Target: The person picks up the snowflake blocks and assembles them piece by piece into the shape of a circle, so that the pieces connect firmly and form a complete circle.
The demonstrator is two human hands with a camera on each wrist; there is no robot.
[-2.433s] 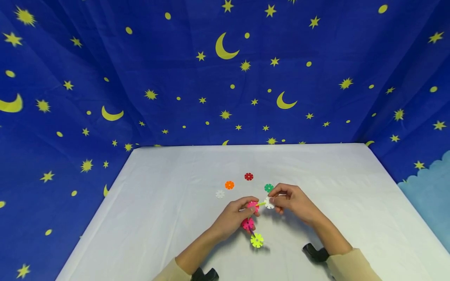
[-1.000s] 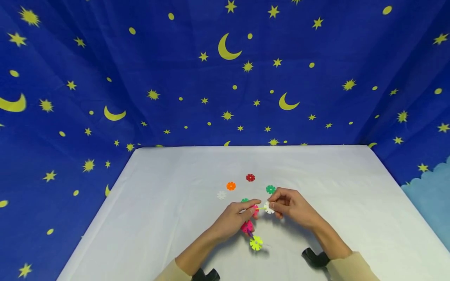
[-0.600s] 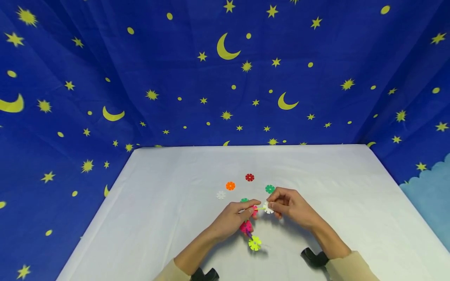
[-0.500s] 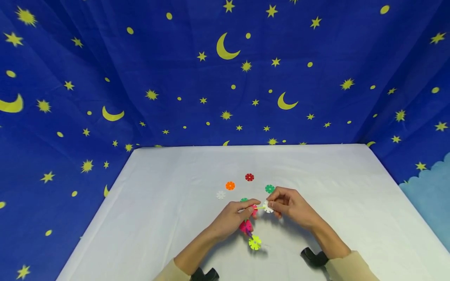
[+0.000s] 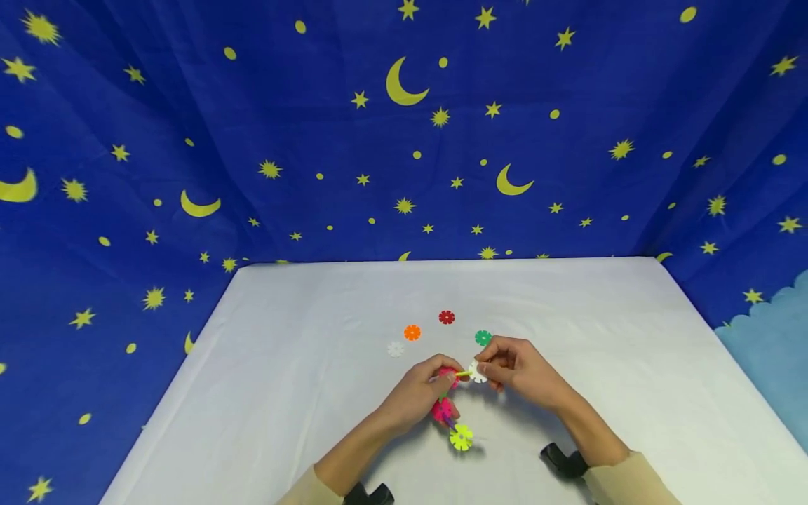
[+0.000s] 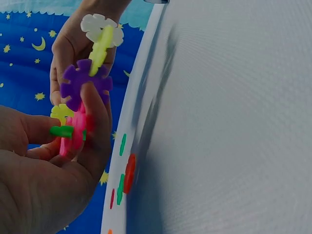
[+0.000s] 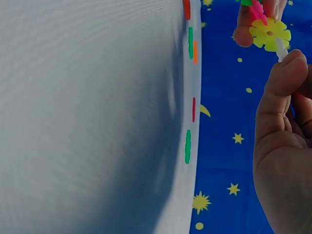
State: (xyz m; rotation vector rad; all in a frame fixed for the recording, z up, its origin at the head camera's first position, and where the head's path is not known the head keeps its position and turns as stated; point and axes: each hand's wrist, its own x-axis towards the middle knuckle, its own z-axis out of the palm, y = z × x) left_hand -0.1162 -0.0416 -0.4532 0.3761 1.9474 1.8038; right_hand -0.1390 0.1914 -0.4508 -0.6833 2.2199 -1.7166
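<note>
My left hand grips a chain of slotted snowflake discs between thumb and fingers. A pink disc shows at its fingertips, with another pink disc and a yellow disc hanging below. My right hand pinches a white disc. Between the hands, a yellow disc stands edge-on, meeting the white one. The left wrist view also shows a purple disc and a green disc in the chain. From the right wrist, the yellow disc faces the camera, the white disc edge-on against it.
Loose discs lie on the white table beyond the hands: white, orange, red and green, the last close to my right fingers. A blue starry curtain surrounds the table's back and sides.
The white disc and right fingertips have shifted slightly left, toward the left hand. My left hand has turned a little, and its index finger now covers the green disc seen behind it half a second ago.
</note>
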